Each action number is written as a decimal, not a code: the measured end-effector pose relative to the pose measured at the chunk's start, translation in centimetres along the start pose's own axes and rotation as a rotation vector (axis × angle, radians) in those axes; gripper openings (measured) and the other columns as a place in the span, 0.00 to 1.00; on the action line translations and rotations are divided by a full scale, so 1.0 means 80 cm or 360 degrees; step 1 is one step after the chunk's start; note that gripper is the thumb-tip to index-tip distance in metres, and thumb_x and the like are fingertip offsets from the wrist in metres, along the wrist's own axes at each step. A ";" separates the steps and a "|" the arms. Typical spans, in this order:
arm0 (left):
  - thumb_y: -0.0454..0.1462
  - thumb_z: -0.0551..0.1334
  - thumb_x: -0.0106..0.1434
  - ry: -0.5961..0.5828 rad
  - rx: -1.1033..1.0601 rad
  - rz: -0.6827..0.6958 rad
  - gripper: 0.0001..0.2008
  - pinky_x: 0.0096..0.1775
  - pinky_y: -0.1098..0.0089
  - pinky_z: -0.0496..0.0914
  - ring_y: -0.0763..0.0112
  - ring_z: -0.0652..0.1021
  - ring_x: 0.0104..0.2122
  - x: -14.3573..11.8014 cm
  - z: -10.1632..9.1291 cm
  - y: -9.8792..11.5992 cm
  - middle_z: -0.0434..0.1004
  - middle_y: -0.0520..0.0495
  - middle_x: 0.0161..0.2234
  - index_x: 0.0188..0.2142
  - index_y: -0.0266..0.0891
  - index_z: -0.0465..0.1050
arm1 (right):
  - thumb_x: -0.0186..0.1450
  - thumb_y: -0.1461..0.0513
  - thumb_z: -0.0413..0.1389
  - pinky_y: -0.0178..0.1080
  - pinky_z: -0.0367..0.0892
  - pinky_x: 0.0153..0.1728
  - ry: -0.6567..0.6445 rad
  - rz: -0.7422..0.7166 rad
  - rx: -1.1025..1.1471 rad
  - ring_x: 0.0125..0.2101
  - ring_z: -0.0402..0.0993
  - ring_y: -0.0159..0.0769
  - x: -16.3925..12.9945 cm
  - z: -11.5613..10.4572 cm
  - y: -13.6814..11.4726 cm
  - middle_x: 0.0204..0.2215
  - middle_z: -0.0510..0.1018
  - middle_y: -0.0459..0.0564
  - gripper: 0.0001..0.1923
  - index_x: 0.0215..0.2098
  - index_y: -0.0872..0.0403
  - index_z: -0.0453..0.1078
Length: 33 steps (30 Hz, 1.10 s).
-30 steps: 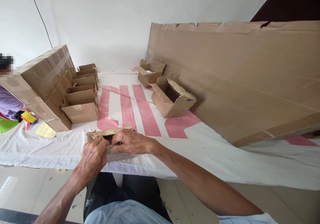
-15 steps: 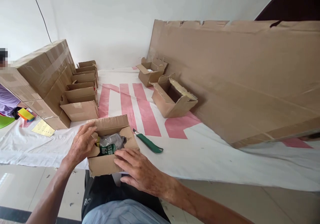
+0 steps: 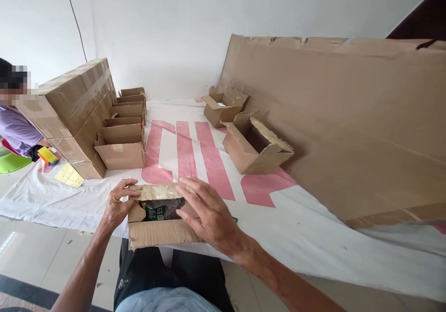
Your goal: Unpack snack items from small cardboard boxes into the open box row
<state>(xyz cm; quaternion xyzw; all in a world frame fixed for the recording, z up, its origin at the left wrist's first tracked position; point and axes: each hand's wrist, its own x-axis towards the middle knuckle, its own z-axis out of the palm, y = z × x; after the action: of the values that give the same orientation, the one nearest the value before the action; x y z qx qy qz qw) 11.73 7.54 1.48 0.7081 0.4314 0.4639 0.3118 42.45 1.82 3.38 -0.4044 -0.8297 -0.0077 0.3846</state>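
Observation:
A small cardboard box [image 3: 163, 233] stands at the table's front edge before me. Its far flap [image 3: 156, 192], crossed by shiny tape, leans inward, and its near flap is folded out. Inside, a dark green printed packet [image 3: 156, 214] and greyish plastic show through the gap. My left hand [image 3: 120, 203] grips the box's far left corner, fingers on the flap and thumb at the side. My right hand [image 3: 209, 212] lies over the right end, fingers stretched onto the far flap, thumb apart. Behind it, the green-handled utility knife [image 3: 236, 220] is almost wholly hidden.
Taped cartons [image 3: 75, 112] are stacked at the left, beside a row of open boxes [image 3: 120, 156]. Two open boxes, one nearer [image 3: 249, 151] and one farther [image 3: 223, 109], stand by a large cardboard sheet [image 3: 331, 116]. Another person [image 3: 17, 126] is at the far left.
My right hand has moved from the near flap up to the far one, which now tips inward over the contents. The view has shifted slightly left, and the box sits squarer to me.

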 end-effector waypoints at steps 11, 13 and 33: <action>0.25 0.62 0.60 -0.0143 0.0364 0.0133 0.21 0.60 0.54 0.77 0.58 0.82 0.57 0.004 0.001 0.001 0.83 0.40 0.57 0.48 0.44 0.86 | 0.72 0.68 0.57 0.55 0.79 0.55 -0.0277 -0.0019 -0.0038 0.55 0.80 0.50 0.000 0.028 0.033 0.55 0.82 0.57 0.16 0.56 0.50 0.78; 0.23 0.59 0.55 -0.0224 0.0492 0.0162 0.29 0.60 0.56 0.77 0.59 0.83 0.56 0.012 0.002 0.008 0.85 0.41 0.55 0.51 0.43 0.86 | 0.73 0.68 0.57 0.54 0.79 0.54 -0.0255 -0.0029 -0.0036 0.54 0.80 0.49 0.001 0.028 0.034 0.54 0.82 0.57 0.16 0.55 0.51 0.78; 0.29 0.64 0.63 -0.0189 0.1072 0.0086 0.15 0.41 0.67 0.76 0.58 0.88 0.38 0.039 0.015 0.017 0.90 0.42 0.38 0.43 0.42 0.88 | 0.76 0.67 0.52 0.46 0.80 0.47 -0.0121 0.0219 -0.0040 0.48 0.83 0.45 0.024 0.038 0.059 0.48 0.87 0.55 0.17 0.53 0.50 0.81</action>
<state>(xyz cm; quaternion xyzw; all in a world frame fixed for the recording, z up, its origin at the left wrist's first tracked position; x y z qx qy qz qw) 13.90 9.68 3.36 0.8083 0.5226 0.2615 0.0726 43.04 7.26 1.08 -0.4652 -0.8139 0.0236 0.3473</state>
